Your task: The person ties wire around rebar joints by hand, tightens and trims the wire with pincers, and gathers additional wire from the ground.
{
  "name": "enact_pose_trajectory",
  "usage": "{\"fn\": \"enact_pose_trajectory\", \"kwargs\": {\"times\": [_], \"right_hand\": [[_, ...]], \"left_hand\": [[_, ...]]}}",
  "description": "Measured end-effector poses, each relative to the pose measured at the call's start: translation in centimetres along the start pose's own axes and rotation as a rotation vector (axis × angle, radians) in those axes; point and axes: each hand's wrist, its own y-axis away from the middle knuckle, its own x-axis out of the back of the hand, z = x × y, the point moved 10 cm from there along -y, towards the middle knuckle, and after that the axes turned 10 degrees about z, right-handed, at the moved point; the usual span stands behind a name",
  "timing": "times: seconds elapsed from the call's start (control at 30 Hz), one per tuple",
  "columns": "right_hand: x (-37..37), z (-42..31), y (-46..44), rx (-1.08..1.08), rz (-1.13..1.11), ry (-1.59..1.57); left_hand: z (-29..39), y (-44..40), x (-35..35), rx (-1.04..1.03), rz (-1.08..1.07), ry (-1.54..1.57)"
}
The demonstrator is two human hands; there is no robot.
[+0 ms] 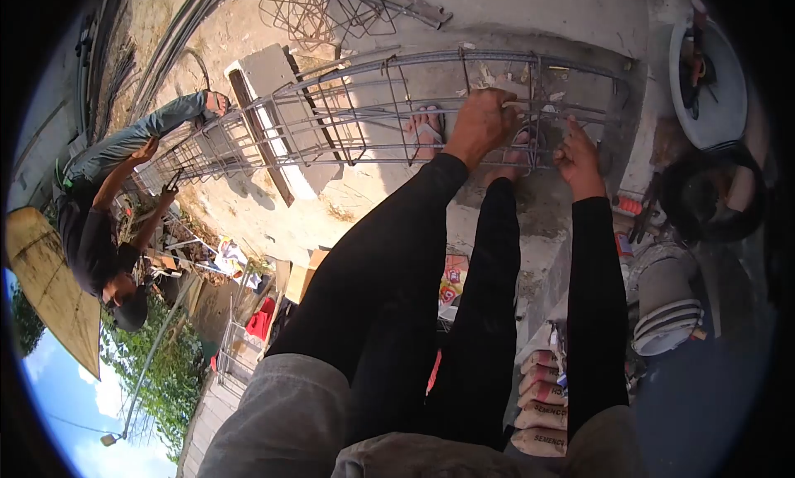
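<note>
The rebar cage (pixel 387 64), stretched out beneath both hands, is best braced by the left hand (pixel 483 123), curled closed on what cannot be told, while the right hand (pixel 579 156), forefinger raised and any pinch unclear, should be kept clear of snagging.

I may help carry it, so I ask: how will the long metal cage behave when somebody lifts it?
The long metal cage probably feels fairly heavy, with so many bars. Being long and thin-barred, it may sag or twist.

"SEMEN" with further unclear letters on the two lowest stacked sacks (pixel 538 442), partly hidden lettering above
</note>
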Motion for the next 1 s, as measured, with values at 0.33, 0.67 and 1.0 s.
{"fn": "enact_pose_trajectory", "kwargs": {"times": [0.33, 0.67, 1.0], "right_hand": [[-2.1, -2.3, 3.3, 0.104, 0.069, 0.078], [-1.4, -1.8, 3.6, 0.217, 0.029, 0.099], [-1.8, -4.8, 7.6, 0.337, 0.097, 0.263]], "left_hand": [[-2.0, -2.7, -6.5, 0.260, -0.653, 0.060], [-3.5, -2.0, -8.9, 0.336, -0.664, 0.162], [-3.8, -3.7, -8.9, 0.224, -0.567, 0.208]]}}
